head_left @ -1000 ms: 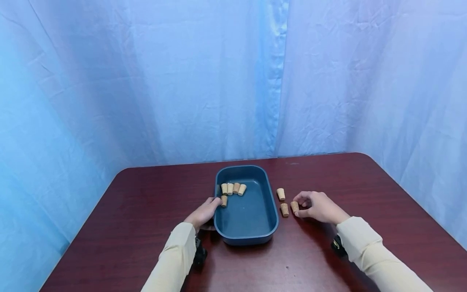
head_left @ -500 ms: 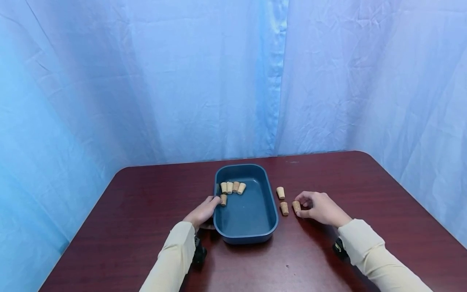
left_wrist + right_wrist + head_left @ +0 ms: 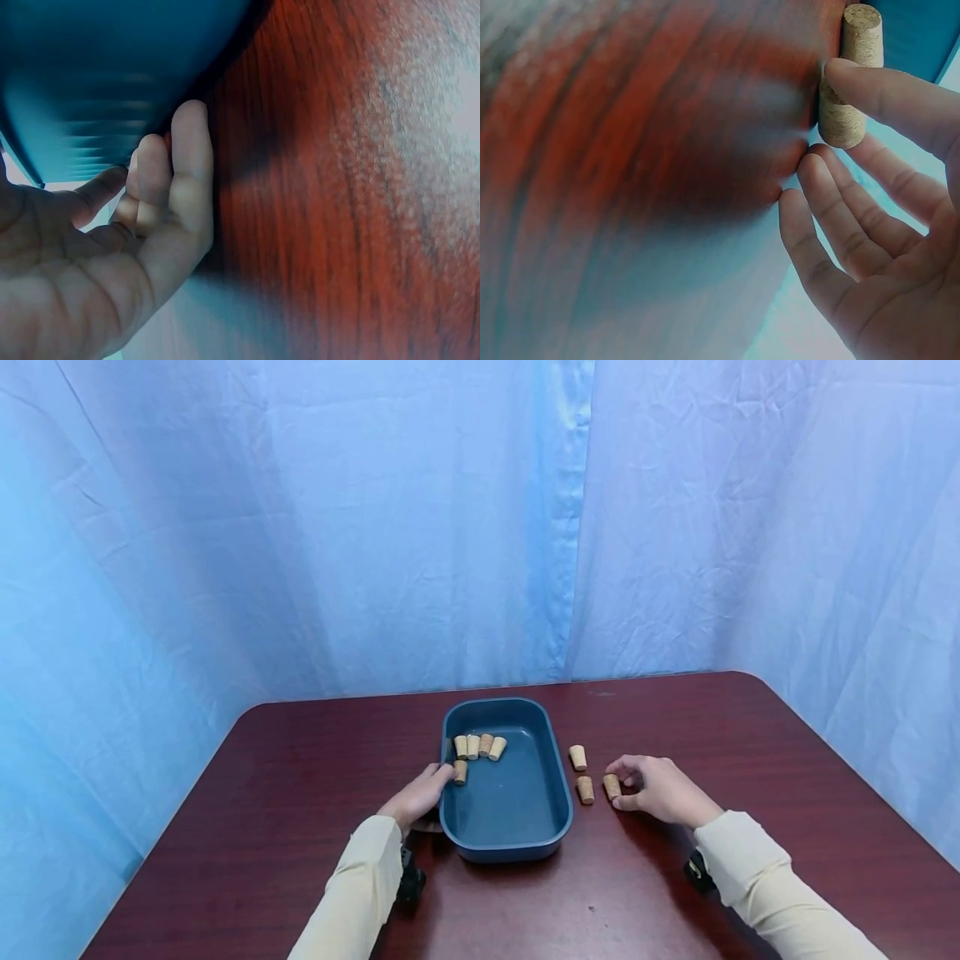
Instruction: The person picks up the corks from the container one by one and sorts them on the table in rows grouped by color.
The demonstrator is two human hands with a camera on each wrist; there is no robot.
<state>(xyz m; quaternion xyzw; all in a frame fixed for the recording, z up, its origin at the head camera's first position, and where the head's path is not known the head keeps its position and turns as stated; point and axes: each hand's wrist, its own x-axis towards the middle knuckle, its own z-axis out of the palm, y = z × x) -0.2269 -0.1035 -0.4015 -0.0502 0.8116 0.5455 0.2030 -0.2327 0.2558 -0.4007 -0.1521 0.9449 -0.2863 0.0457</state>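
Note:
A blue rectangular tray stands mid-table with several corks grouped at its back left and one cork by its left wall. My left hand grips the tray's left side, thumb over the rim; in the left wrist view the fingers of that hand are bent against the tray's outer wall. Right of the tray, my right hand pinches a cork at the table surface. The right wrist view shows thumb and fingers of the hand around that cork.
Two other corks, a pale one and a browner one, lie between the tray and my right hand. The dark red table has a blue curtain behind it and at both sides.
My right hand and the cork it pinches have shifted slightly to the right, widening the gap to the browner cork. My left hand and the tray look unchanged.

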